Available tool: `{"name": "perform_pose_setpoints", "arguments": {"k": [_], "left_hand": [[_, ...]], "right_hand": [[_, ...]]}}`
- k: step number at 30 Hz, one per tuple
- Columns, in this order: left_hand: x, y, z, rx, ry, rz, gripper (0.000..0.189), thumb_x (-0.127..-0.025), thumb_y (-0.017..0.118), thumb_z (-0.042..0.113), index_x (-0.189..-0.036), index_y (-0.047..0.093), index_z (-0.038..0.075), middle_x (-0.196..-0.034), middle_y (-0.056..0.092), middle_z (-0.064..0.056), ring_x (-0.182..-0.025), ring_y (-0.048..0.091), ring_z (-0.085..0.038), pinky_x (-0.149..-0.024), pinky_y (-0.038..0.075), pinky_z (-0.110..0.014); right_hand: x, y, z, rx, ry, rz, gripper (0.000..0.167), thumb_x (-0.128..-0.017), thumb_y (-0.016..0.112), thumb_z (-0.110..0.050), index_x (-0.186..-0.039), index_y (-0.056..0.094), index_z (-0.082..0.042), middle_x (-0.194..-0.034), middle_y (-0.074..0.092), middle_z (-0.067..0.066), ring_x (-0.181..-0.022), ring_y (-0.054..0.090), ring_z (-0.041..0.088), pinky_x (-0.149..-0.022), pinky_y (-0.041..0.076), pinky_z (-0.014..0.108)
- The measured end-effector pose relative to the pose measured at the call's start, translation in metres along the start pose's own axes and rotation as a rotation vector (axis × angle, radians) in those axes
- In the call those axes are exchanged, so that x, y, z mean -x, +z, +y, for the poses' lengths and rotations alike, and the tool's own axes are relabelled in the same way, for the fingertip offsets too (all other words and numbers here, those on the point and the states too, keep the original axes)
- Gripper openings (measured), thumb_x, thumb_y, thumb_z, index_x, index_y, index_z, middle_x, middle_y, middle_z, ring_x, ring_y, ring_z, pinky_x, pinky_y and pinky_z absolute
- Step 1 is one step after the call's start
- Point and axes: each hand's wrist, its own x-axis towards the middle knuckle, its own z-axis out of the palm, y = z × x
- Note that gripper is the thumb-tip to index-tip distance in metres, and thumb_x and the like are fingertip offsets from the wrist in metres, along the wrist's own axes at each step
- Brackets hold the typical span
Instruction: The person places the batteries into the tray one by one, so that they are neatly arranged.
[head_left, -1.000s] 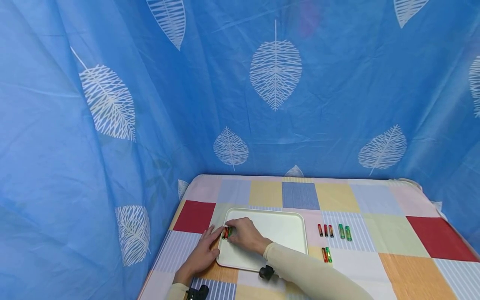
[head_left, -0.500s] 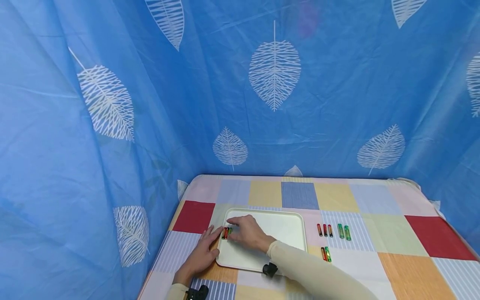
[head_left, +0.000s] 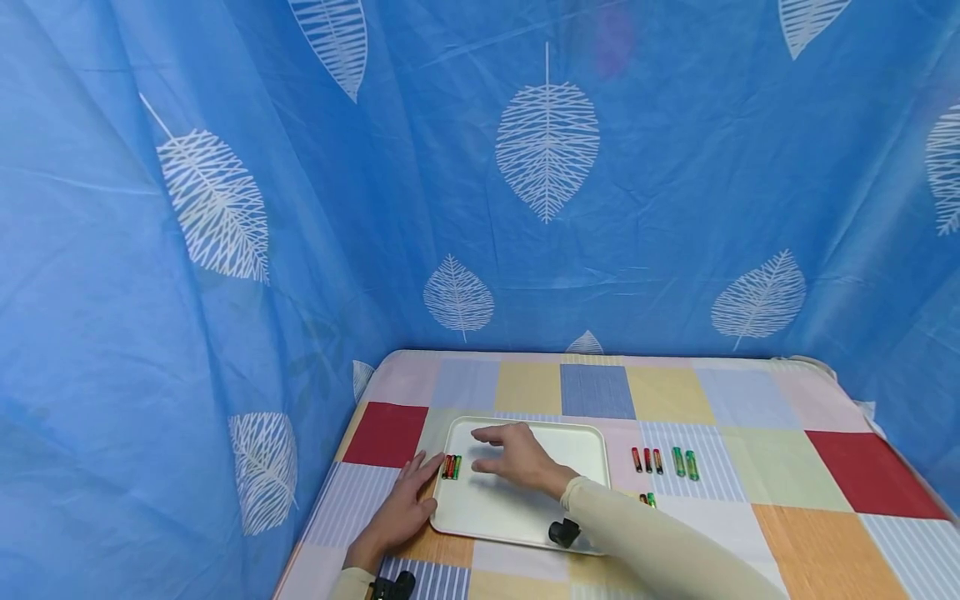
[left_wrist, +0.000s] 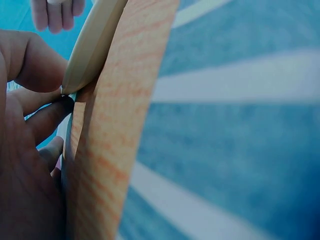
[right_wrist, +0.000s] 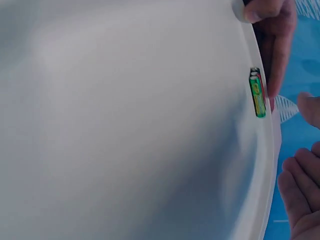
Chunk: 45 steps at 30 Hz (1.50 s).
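Red and green batteries (head_left: 452,467) lie side by side in the white tray (head_left: 525,518), along its left rim. Over the tray, right of these batteries, my right hand (head_left: 517,457) hovers with thumb and fingers apart and nothing between them. My left hand (head_left: 401,508) rests against the tray's left edge, its fingers extended. In the left wrist view its thumb (left_wrist: 42,67) touches the tray rim (left_wrist: 90,47), with the other fingers beyond. From the right wrist, a green battery (right_wrist: 258,95) shows close inside the rim, largely hiding the red ones.
Right of the tray lie three red batteries (head_left: 647,460) and two green batteries (head_left: 685,463) in a row. Nearer, another pair of batteries (head_left: 648,499) is partly covered by the right sleeve (head_left: 637,537). A patchwork cloth (head_left: 802,542) covers the table; blue curtains (head_left: 637,250) hang behind and left.
My right hand has drawn away from the batteries in the tray, to the right, its fingers spreading. Its sleeve now covers part of the nearer battery pair. The left hand stays put.
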Motion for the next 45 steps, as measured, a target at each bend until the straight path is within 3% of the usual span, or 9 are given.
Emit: {"name": "perform_pose_setpoints", "arguments": {"k": [18,27,36,45], "left_hand": [[-0.001,0.001,-0.003,0.007,0.01,0.008,0.079,-0.09,0.07,0.008,-0.166,0.05,0.018,-0.177,0.032,-0.025,-0.165,0.018,-0.057,-0.127,0.014,-0.084],[0.002,0.0,-0.002,0.01,0.006,0.001,0.079,-0.09,0.07,0.009,-0.166,0.05,0.019,-0.177,0.032,-0.024,-0.165,0.018,-0.056,-0.127,0.013,-0.084],[0.001,0.001,-0.001,0.009,-0.012,-0.001,0.08,-0.089,0.072,0.011,-0.166,0.051,0.021,-0.178,0.031,-0.023,-0.166,0.017,-0.056,-0.126,0.014,-0.084],[0.0,0.001,0.0,0.014,-0.02,0.007,0.08,-0.089,0.071,0.011,-0.166,0.051,0.022,-0.178,0.031,-0.023,-0.166,0.016,-0.056,-0.125,0.015,-0.086]], "right_hand": [[0.038,-0.043,0.019,-0.11,0.037,0.054,0.056,-0.094,0.086,-0.021,-0.143,0.071,0.0,-0.142,0.074,0.015,-0.126,0.076,0.034,-0.107,0.062,0.04],[0.06,-0.064,0.03,-0.16,0.037,0.066,0.06,-0.093,0.089,-0.026,-0.142,0.07,0.003,-0.14,0.074,0.022,-0.125,0.075,0.041,-0.106,0.062,0.043],[0.085,-0.083,0.037,-0.179,0.076,0.074,0.061,-0.091,0.09,-0.024,-0.142,0.07,0.003,-0.141,0.074,0.02,-0.128,0.074,0.037,-0.107,0.061,0.036],[0.108,-0.105,0.045,-0.19,0.086,0.083,0.06,-0.091,0.09,-0.021,-0.142,0.07,0.001,-0.142,0.073,0.019,-0.128,0.073,0.043,-0.106,0.061,0.047]]}}
